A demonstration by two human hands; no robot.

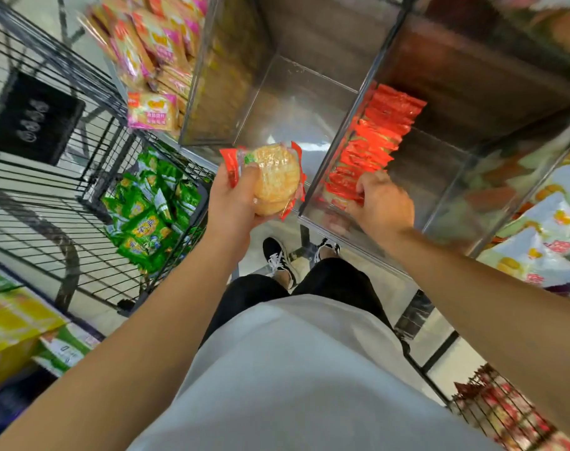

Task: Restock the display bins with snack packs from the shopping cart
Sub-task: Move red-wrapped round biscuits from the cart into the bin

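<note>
Snack packs (274,177), red-edged, round crackers inside, gripped in left hand (235,203) over clear bin (296,102). Right hand (379,201) pinches red packs (371,144) stood in a row in next bin (446,190). Cart (49,151) left, green packs (150,206) inside. Labels unreadable.

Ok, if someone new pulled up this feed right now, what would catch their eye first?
Probably the left hand at centre, gripping red-edged packs of round crackers in front of the clear display bins. Just to its right, the right hand reaches into a clear bin and touches a row of red packs standing on edge. At left, bright green packs lie in the wire shopping cart.
</note>
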